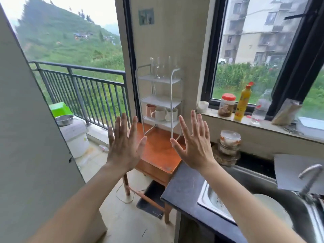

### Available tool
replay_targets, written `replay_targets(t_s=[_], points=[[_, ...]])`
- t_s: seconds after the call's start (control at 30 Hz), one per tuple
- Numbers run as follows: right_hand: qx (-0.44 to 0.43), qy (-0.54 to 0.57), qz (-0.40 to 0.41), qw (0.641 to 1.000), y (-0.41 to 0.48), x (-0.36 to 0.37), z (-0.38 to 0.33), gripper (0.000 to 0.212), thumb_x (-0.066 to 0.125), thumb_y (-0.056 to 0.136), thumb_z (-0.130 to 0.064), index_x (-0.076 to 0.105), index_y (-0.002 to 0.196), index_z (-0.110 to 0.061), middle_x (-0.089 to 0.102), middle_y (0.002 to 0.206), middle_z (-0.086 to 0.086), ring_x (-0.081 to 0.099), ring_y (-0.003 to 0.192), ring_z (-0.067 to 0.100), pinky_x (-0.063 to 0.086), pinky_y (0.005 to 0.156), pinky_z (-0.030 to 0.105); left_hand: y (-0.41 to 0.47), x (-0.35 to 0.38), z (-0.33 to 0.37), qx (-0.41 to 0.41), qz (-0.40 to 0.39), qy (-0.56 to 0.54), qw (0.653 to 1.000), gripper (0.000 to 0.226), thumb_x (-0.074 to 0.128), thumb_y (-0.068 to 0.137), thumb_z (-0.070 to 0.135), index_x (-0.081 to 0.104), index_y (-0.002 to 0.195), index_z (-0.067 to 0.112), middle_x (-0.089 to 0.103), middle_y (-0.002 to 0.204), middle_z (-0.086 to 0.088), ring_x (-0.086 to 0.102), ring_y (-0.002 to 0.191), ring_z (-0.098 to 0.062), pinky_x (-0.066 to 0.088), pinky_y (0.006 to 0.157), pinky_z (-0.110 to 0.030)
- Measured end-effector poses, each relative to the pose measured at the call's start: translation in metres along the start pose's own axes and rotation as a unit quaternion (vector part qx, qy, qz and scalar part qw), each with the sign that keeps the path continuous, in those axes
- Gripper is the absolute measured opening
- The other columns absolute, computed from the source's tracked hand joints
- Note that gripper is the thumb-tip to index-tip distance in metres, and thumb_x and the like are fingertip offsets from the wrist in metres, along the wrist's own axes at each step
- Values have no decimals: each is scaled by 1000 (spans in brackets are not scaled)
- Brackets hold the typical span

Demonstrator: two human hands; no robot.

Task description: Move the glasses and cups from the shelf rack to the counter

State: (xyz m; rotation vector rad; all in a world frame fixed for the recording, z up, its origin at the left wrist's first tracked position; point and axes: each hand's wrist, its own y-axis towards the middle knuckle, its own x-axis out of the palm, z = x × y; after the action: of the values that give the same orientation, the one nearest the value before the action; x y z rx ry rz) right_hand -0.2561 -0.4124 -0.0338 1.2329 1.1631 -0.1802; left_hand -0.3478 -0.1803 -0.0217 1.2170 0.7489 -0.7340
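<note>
A white three-tier shelf rack (172, 102) stands on a small orange wooden table (157, 153) against the wall. Clear wine glasses (157, 67) stand on its top tier. On the bottom tier sit a pink cup (150, 110) and two white mugs (160, 114). The middle tier looks bare. My left hand (122, 146) and my right hand (194, 144) are raised in front of the table, palms forward, fingers spread, holding nothing. The dark counter (184, 188) lies at the lower right, beside a steel sink (215, 200).
Stacked bowls (228, 146) sit at the counter's back. On the window sill stand a red-lidded jar (227, 106), a yellow bottle (242, 104) and a clear bottle (261, 109). A tap (310, 179) rises over the sink. The balcony railing (84, 88) is at the left.
</note>
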Motion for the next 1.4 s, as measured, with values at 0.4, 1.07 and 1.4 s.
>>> replay_targets(t_s=[0.4,1.07,1.4], points=[[35,41,-3,999,227,108,58,80,42,99,-59,8,162,-24,0,168,20,6,154,38,11,124,53,227,77,-58,-26,0,-29,999,84,13,91,70,-1,161,25,-8,169,-9,-8,155,-24,2,124,-49],[274,-42,33,960,482,175,92,81,44,96,-64,3,160,-36,28,158,13,33,144,34,31,115,48,562,215,-95,107,-9,-299,948,88,52,94,54,-7,157,37,2,166,-11,10,150,-32,21,115,-56],[346,-33,5,938,537,202,104,61,53,92,-62,40,141,-28,52,135,16,53,123,39,42,100,42,605,253,-94,136,54,-384,912,69,61,89,53,31,147,30,45,145,-12,46,127,-33,37,101,-43]])
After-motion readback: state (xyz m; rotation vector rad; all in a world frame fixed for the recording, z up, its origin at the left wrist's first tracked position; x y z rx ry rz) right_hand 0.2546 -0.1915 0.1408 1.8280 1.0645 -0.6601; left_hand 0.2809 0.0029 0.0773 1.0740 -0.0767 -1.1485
